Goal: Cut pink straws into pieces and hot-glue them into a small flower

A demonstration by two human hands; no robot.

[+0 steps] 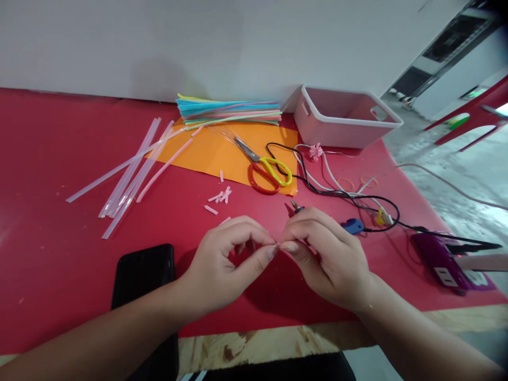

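My left hand (238, 259) and my right hand (327, 254) meet at the fingertips above the red tabletop, each in a pinch. Whatever lies between the fingertips is too small and hidden to name. Just beyond them lie several short cut pink pieces (220, 194). A blue-handled hot glue gun (352, 226) rests partly behind my right hand, its metal tip (294, 205) showing past the knuckles. Scissors (270, 172) with red and yellow handles lie farther back on an orange sheet (202, 153).
Clear glue sticks or strips (133, 172) lie at left near a black phone (143, 275). Behind are a bundle of coloured straws (230, 111) and a pink bin (341, 127). A pink flower-like piece (315, 152) sits among cables (329, 182); a purple power strip (448, 262) is at right.
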